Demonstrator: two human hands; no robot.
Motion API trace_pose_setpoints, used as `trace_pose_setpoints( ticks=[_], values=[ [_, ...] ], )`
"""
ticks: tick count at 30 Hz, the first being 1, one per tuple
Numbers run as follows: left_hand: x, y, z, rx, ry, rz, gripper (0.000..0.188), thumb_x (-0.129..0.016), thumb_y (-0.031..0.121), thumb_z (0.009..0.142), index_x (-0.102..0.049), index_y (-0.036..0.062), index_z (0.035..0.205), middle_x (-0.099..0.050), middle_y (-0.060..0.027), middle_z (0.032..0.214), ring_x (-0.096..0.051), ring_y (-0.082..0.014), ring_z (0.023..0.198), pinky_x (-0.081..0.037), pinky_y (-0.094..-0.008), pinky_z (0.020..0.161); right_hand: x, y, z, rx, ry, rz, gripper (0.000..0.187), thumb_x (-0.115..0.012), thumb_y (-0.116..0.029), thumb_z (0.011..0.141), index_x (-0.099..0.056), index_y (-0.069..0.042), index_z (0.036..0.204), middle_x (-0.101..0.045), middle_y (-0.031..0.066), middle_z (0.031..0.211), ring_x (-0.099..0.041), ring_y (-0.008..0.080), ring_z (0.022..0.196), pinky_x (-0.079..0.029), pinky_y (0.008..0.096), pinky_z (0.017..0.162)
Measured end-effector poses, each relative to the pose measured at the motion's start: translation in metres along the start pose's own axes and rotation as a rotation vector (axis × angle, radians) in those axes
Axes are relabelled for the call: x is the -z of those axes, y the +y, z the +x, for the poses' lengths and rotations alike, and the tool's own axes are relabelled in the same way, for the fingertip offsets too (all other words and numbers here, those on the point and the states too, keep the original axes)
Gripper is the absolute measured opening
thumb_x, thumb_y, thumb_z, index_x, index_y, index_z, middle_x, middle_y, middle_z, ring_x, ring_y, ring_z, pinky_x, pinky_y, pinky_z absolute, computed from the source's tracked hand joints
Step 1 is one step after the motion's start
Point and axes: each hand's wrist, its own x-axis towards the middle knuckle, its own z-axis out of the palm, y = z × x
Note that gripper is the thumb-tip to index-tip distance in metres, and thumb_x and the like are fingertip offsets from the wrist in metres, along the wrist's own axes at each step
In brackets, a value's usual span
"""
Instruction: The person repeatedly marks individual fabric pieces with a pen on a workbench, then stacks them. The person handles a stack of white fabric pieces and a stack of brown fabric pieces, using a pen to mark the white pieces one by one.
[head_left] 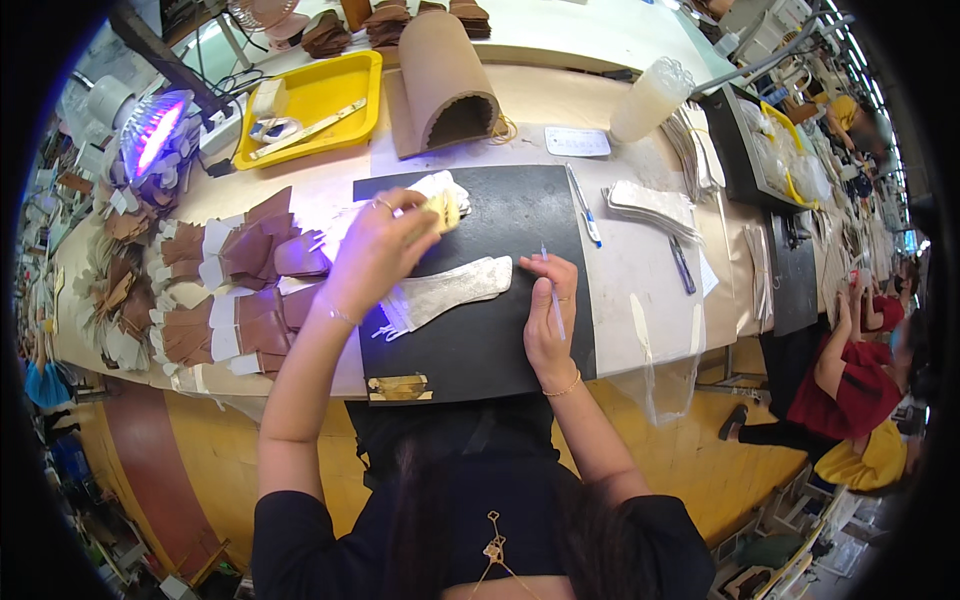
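My left hand [388,238] is closed, fingertips pinching a small pale-yellow piece [443,211], too blurred to tell its kind. It is over a stack of white cut pieces [438,186] at the upper left of a black mat [520,220]. Nearer to me, a long white cut piece [460,287] lies on the mat, with pale strips at its left end. My right hand [550,325] is at the mat's right side, its fingers curled round a slim, pale pen [557,308], tip pointing away from me.
Brown and white cut pieces [235,265] lie in rows at left, by a glowing purple lamp [155,130]. Behind are a yellow tray [345,118], a curved brown form [440,70] and a clear bottle [652,100]. More pens [583,205] and white pieces [650,205] lie right.
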Motion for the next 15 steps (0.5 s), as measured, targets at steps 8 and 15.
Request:
trace_pose_setpoints(
  ticks=[8, 15],
  values=[
    [-0.046, 0.041, -0.037, -0.023, -0.080, -0.108, 0.019, -0.081, 0.010, 0.079, -0.077, 0.0044, 0.098, -0.068, -0.0129, 0.110, -0.064, -0.0316, 0.102, -0.053, -0.0406, 0.089, -0.005, 0.004, -0.003, -0.117, 0.016, 0.168, 0.021, -0.046, -0.016, 0.109, -0.059, -0.001, 0.117, -0.053, 0.0178, 0.122, -0.064, 0.0254, 0.104, -0.050, 0.0371, 0.096],
    [-0.059, 0.043, -0.036, -0.030, -0.047, -0.134, 0.019, -0.082, 0.009, 0.079, -0.077, 0.0034, 0.096, -0.068, -0.0127, 0.110, -0.063, -0.0313, 0.102, -0.052, -0.0407, 0.089, -0.003, 0.005, -0.003, -0.102, 0.014, 0.154, 0.023, -0.044, -0.017, 0.110, -0.057, 0.000, 0.118, -0.052, 0.0182, 0.123, -0.066, 0.0246, 0.101, -0.053, 0.0363, 0.093]
  ],
)
